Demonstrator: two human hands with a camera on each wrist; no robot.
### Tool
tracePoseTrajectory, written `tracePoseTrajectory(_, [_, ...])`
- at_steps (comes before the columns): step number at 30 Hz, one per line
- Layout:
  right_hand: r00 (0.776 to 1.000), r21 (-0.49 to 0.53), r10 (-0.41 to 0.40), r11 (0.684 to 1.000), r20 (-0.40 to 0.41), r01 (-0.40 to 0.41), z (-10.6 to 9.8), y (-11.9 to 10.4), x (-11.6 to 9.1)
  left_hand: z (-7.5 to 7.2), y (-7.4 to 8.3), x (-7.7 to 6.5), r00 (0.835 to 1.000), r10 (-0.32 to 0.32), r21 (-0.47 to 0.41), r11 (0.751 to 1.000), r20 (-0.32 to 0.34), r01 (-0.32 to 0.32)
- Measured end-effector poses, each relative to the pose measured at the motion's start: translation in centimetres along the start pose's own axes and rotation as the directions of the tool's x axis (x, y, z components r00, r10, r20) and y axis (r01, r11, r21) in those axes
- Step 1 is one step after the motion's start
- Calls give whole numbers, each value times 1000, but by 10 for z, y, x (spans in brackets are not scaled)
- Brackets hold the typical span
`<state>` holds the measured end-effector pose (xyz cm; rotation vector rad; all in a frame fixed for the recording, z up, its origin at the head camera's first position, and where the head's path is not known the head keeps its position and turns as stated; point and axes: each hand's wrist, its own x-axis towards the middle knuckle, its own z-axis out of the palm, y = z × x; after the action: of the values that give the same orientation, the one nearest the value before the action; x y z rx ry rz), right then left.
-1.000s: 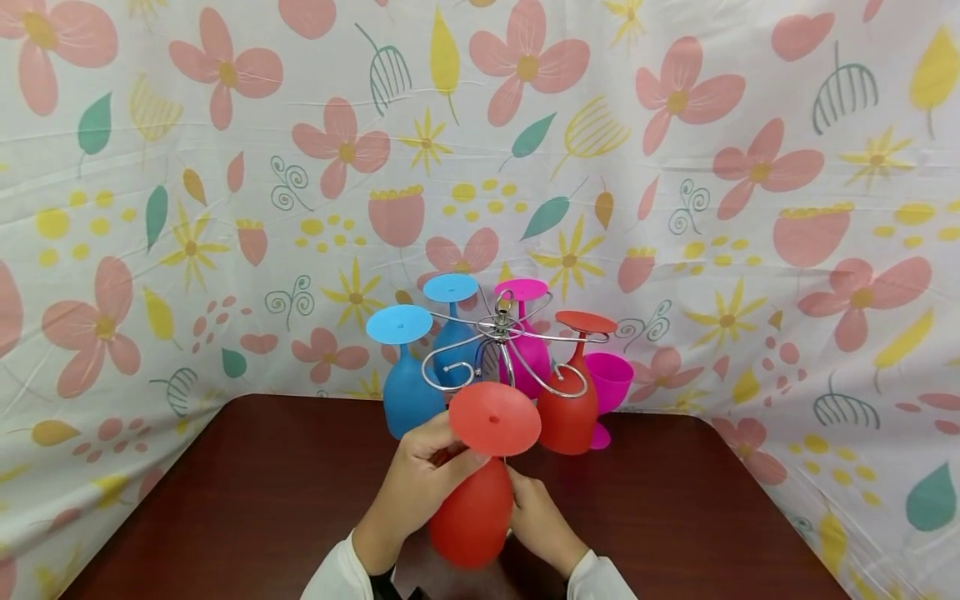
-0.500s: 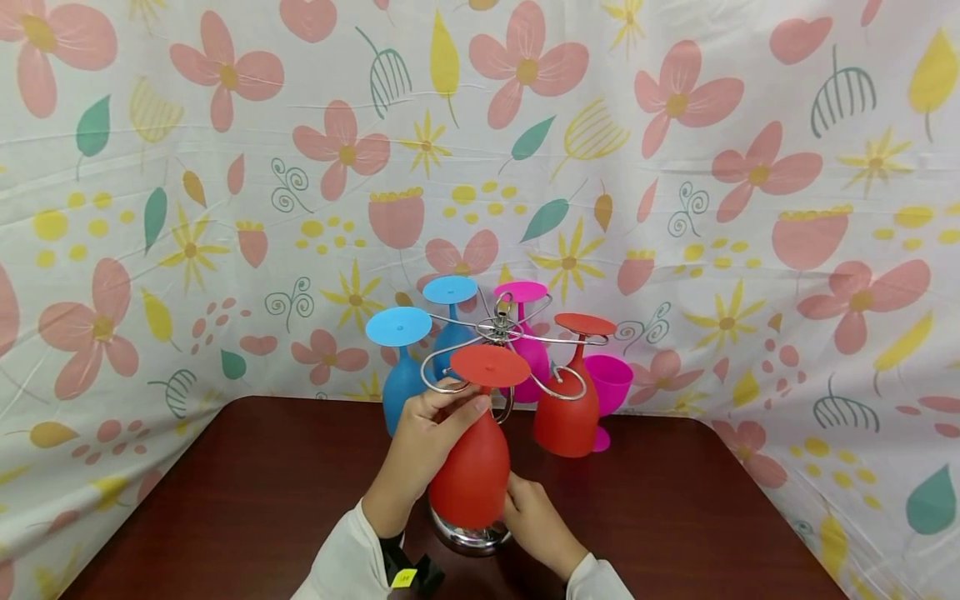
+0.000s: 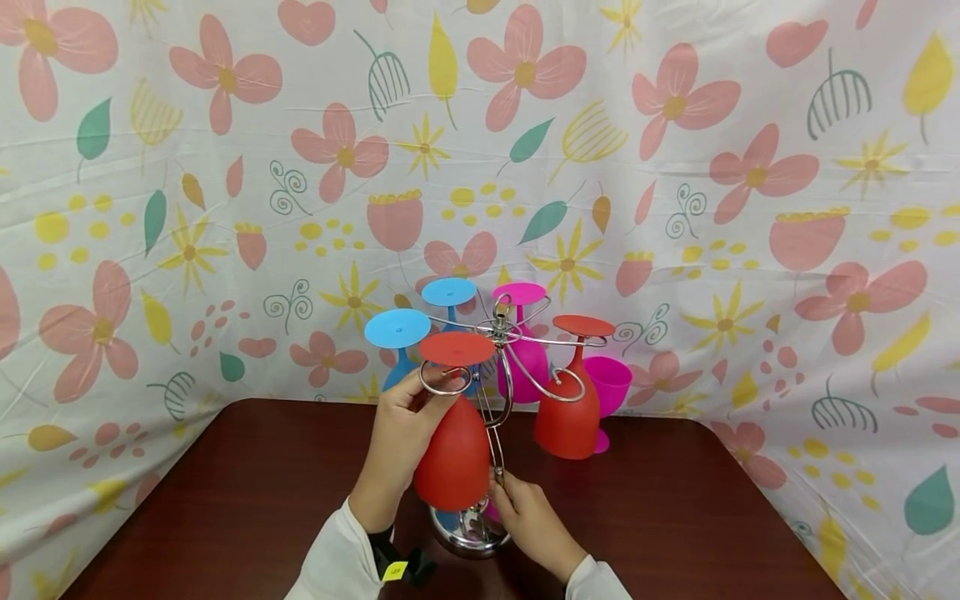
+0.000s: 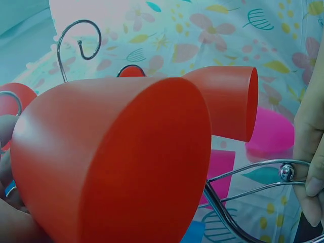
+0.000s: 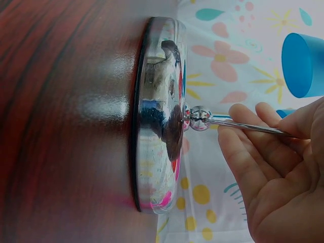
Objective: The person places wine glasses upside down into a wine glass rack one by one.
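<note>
My left hand [image 3: 393, 454] pinches the stem of an upside-down red plastic wine glass [image 3: 452, 467]. Its flat foot sits above a front wire loop of the chrome wine glass rack [image 3: 468, 537], and its bowl hangs below. The bowl fills much of the left wrist view, mouth toward the camera. Lower down, my right hand [image 3: 536, 521] holds the rack's wire post just over the round base; the right wrist view shows thumb and fingers [image 5: 248, 157] around it. Whether the glass's foot bears on the loop cannot be made out.
Upside down on the rack hang two blue glasses [image 3: 397, 329], a pink one [image 3: 522, 362] and another red one [image 3: 567, 421]. Behind the right side a pink goblet [image 3: 606, 385] stands upright on the dark wooden table [image 3: 660, 508]. A flowered cloth [image 3: 480, 150] hangs behind.
My left hand has carried the red glass forward, up and then left, bringing its stem to the front loop. The rack's base has come into sight. My right hand stays on the post.
</note>
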<state>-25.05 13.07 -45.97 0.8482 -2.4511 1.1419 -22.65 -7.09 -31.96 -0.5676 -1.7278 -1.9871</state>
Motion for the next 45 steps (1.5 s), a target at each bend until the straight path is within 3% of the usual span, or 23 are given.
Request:
tracePoseTrajectory(10, [1000,6,19,1000,20,-19,0,0,3,-10,0,-12,997,72,-69,995,-41,-75])
tracePoseTrajectory(17, [999,18,25,1000,30,-26,0,0,2,-11,5,-17,986,167,-31,986,-12,-167])
tracePoseTrajectory(27, [999,20,27,999,22,-28,1,0,2,-8,0,-20,979,194,12,981,58,-195])
tracePoseTrajectory(45, [999,21,37,999,35,-38,2,0,0,-8,-9,-21,968,236,77,967,86,-243])
